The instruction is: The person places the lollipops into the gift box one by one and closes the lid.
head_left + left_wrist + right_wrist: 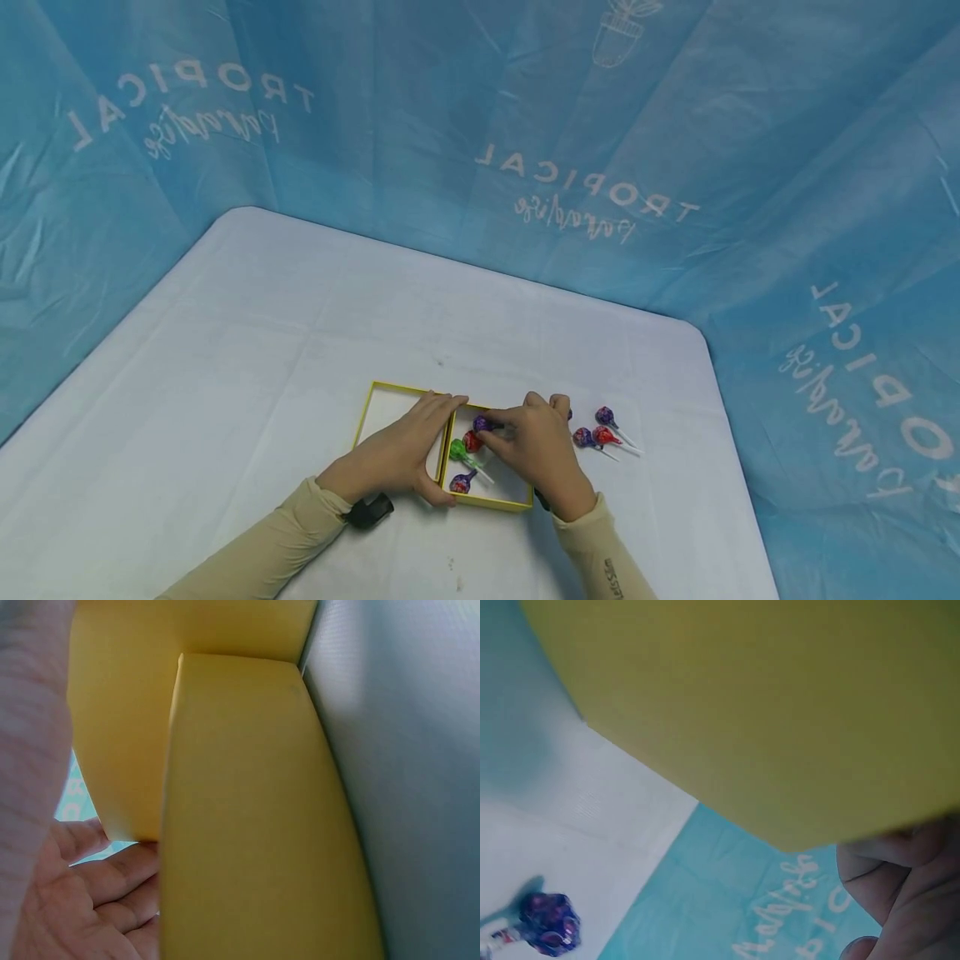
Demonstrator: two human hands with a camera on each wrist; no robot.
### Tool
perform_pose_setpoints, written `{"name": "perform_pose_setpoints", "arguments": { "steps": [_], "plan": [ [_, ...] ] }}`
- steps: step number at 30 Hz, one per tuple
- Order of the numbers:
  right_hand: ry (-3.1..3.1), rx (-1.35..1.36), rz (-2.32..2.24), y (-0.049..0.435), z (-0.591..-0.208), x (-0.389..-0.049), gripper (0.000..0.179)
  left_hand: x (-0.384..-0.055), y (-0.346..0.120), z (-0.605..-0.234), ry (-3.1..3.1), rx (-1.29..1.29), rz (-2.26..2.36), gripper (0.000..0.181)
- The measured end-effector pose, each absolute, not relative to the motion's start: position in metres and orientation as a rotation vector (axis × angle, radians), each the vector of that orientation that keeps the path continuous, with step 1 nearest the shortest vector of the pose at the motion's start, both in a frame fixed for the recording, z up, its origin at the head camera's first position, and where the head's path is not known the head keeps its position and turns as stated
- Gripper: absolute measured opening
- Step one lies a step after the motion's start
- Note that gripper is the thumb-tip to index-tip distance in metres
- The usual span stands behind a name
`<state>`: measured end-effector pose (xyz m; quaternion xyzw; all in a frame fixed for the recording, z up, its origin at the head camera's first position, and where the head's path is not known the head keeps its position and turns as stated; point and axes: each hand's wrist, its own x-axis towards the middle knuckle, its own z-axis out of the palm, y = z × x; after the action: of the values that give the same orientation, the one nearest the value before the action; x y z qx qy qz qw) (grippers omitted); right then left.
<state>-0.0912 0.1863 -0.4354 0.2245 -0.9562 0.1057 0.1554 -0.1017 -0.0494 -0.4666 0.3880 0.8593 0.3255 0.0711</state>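
Observation:
A yellow-edged box (491, 502) with a white inside lies near the table's front. A second yellow-edged tray (396, 386) adjoins it on the left. My left hand (397, 450) grips the box at its left side, thumb at the front and fingers at the back. Inside the box are a red lollipop (472, 442), a green lollipop (458, 451) and a purple lollipop (461, 483) near the front. My right hand (543, 446) reaches over the right wall and pinches another purple-wrapped lollipop (483, 424) near the back; its stick is mostly hidden.
Right of the box, loose lollipops lie on the white table (315, 333): a purple one (605, 416), a second purple one (582, 437) and a red one (604, 436). Another is partly hidden behind my right hand. A blue printed curtain (420, 125) surrounds the table.

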Motion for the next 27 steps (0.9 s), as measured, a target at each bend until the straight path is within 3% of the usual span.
{"name": "perform_pose_setpoints", "arguments": {
  "steps": [27],
  "plan": [
    [-2.804,0.631,0.24,0.1833,-0.4449,-0.0925,0.023,-0.1003,-0.0489,-0.4638,2.58,1.141,0.957,0.126]
  ]
}}
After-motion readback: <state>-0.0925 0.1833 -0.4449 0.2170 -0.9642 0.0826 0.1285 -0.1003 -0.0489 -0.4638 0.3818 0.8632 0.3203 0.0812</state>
